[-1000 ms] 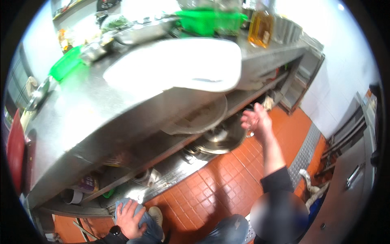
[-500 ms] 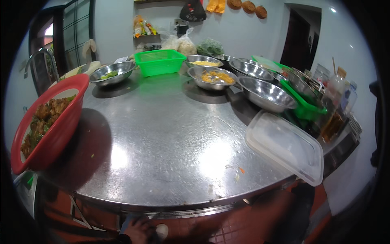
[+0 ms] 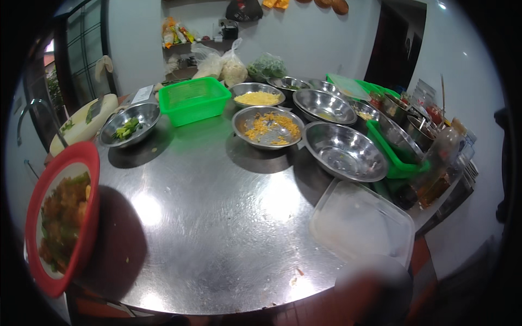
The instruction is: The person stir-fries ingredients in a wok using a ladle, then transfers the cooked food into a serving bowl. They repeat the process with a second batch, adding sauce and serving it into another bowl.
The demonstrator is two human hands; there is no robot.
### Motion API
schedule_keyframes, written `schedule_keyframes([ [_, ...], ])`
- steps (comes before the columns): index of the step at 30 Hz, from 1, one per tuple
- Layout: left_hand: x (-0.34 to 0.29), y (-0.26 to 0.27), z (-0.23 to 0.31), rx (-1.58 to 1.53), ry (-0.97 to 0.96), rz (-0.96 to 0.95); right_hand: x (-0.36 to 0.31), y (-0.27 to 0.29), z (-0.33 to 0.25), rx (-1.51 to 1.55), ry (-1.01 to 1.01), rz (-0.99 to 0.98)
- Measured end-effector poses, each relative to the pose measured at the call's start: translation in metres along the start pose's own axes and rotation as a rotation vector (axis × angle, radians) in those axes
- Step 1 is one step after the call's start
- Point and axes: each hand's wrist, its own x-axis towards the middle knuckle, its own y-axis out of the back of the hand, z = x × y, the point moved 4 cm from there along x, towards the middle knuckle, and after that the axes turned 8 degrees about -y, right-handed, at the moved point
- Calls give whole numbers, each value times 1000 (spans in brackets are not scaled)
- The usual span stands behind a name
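Note:
My right hand (image 3: 348, 299) is a reddish-brown smear at the table's near right edge, its fingers lost to motion. Beside it is a rounded, dark grey blurred shape (image 3: 389, 285) that I cannot make out; whether the hand touches it is unclear. Nearest to both lies a translucent plastic lid or shallow tray (image 3: 361, 220), on the right of the steel table (image 3: 217, 228). My left hand is out of the picture. At the far left, a red bowl (image 3: 89, 217) with a white inside holds cooked brown pieces and green peppers (image 3: 62, 217).
Toward the back stand a steel bowl of chopped greens (image 3: 117, 142), a green basket (image 3: 196, 108), bowls of yellow shreds (image 3: 258, 98) and orange shreds (image 3: 266, 126), and an empty steel bowl (image 3: 345, 155). Glass bottles (image 3: 443, 146) and a green tray (image 3: 399, 163) crowd the right.
The view has shifted, bringing the tabletop and bowls lower in the picture. My left hand has left the lower edge. My right hand remains blurred, with the grey shape now beside it near the lid.

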Motion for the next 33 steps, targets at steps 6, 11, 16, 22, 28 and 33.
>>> schedule_keyframes([
  [6, 14, -8, 8, -155, -122, -5, -88, 66, 7, 156, 19, 55],
  [11, -9, 34, 84, -26, -97, 266, -235, 162, -25, 156, -13, 159],
  [16, -7, 71, 190, -767, 36, -165, -413, 240, -73, -129, -90, 420],
  [22, 10, 139, 291, -1723, 680, -316, -620, 284, -118, -321, -311, 469],
  [28, 10, 183, 358, -1709, 938, -452, -695, 289, -132, -181, -680, 519],
  [33, 71, 252, 444, -1645, 507, -298, -674, 302, -199, -71, -563, 325],
])
